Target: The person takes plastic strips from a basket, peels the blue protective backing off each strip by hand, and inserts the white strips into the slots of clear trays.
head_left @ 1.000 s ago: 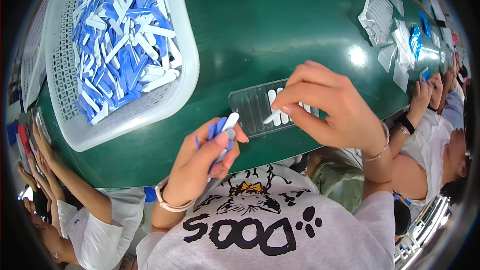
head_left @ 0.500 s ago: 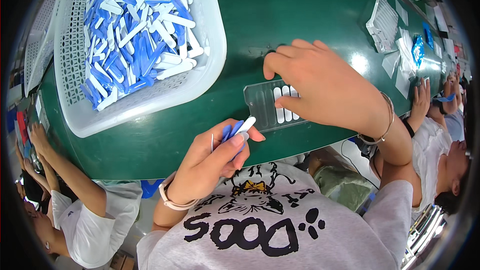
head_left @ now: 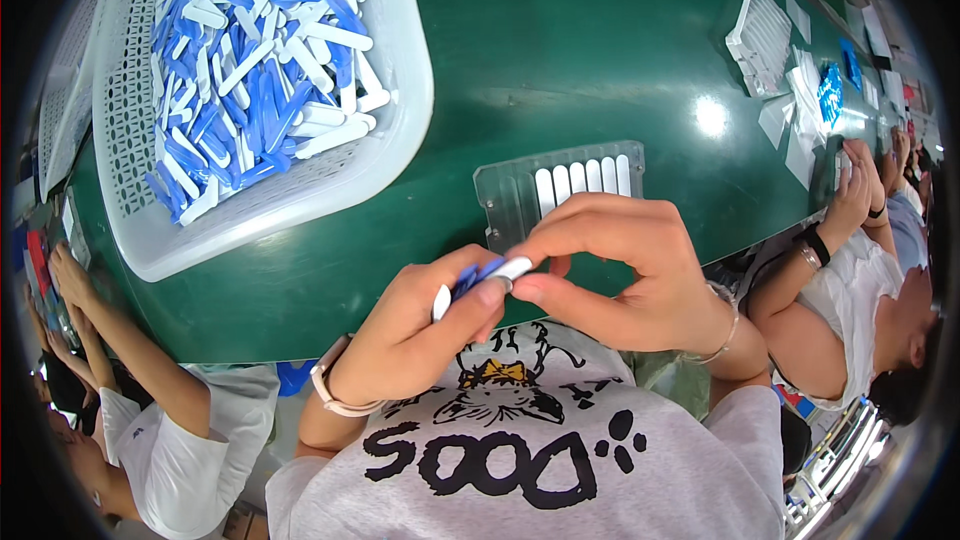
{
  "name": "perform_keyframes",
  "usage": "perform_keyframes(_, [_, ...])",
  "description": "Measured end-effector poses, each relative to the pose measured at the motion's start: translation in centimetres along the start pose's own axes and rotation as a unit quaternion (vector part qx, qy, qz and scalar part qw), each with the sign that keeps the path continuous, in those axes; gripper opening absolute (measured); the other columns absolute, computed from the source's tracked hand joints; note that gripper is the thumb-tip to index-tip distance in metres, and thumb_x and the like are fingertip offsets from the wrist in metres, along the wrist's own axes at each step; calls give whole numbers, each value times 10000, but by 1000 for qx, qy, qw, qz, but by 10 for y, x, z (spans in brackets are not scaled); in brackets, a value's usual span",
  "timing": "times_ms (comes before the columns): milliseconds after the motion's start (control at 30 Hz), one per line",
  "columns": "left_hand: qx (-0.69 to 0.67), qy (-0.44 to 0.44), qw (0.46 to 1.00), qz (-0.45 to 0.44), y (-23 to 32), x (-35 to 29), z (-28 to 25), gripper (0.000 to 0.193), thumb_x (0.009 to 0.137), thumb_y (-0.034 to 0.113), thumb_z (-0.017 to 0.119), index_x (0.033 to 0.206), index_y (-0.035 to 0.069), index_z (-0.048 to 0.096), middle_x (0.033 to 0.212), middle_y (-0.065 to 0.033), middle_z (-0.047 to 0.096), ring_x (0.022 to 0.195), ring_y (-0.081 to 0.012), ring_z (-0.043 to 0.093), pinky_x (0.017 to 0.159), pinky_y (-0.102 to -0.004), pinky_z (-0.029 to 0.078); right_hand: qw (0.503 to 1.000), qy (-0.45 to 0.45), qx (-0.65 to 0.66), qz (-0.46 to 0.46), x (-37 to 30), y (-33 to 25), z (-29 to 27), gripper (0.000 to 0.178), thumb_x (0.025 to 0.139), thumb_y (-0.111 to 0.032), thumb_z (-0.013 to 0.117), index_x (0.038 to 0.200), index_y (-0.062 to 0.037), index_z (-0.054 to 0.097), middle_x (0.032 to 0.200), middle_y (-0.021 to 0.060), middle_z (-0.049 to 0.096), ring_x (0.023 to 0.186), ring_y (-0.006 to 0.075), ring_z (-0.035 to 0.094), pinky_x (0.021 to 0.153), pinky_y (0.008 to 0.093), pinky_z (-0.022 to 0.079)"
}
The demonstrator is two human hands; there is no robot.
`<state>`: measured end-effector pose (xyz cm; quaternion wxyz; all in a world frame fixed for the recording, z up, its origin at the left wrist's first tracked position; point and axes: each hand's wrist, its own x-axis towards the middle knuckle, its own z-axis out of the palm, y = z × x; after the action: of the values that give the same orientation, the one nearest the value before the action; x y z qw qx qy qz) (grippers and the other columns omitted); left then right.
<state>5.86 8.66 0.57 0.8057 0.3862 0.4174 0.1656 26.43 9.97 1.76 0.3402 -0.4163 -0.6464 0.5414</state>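
Observation:
My left hand (head_left: 428,312) is closed around several small flat strips (head_left: 466,281) with rounded ends, blue and white, shaped like nail files. With thumb and forefinger, my right hand (head_left: 625,285) pinches the tip of a white strip (head_left: 514,269) that sticks out of that bunch. Just beyond my hands lies a clear slotted tray (head_left: 500,190). Several white strips (head_left: 592,178) lie side by side in its right part, and the slots at its left show bare. My right hand hides part of the tray's near edge.
A white plastic basket (head_left: 415,90) heaped with blue and white strips stands at the left on the green table (head_left: 580,40). Another clear slotted tray (head_left: 760,38) and blue packets (head_left: 831,95) lie far right. Co-workers sit on both sides, their arms on the table.
My right hand has come from above the tray back to my left hand and now pinches a strip there. More white strips show in the tray, uncovered by that hand.

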Motion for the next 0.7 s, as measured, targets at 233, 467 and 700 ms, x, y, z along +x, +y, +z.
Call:
perform_keyframes(233, [-41, 11, 997, 65, -1, -2, -4, 221, 983, 163, 463, 1053, -7, 586, 627, 17, 484, 542, -34, 405, 482, -202, 314, 862, 68, -340, -371, -23, 19, -12, 198, 674, -70, 722, 869, -79, 690, 878, 15, 664, 633, 117, 530, 499, 246, 367])
perform_keyframes(467, [-108, 34, 994, 9, -3, 4, -2, 225, 991, 192, 460, 1074, 9, 561, 653, 32, 478, 518, -9, 343, 450, -182, 259, 818, 66, -401, -406, -27, 26, -3, 145, 703, -79, 703, 845, -91, 674, 901, -4, 660, 687, 116, 513, 521, 251, 343])
perform_keyframes(700, [-75, 47, 996, -11, -7, 6, 1, 234, 983, 251, 479, 990, 32, 561, 641, 33, 459, 517, -9, 335, 454, -181, 253, 947, 82, -274, -147, -5, 17, -11, 134, 674, -80, 708, 770, -85, 615, 1045, 69, 643, 872, 225, 558, 704, 336, 395])
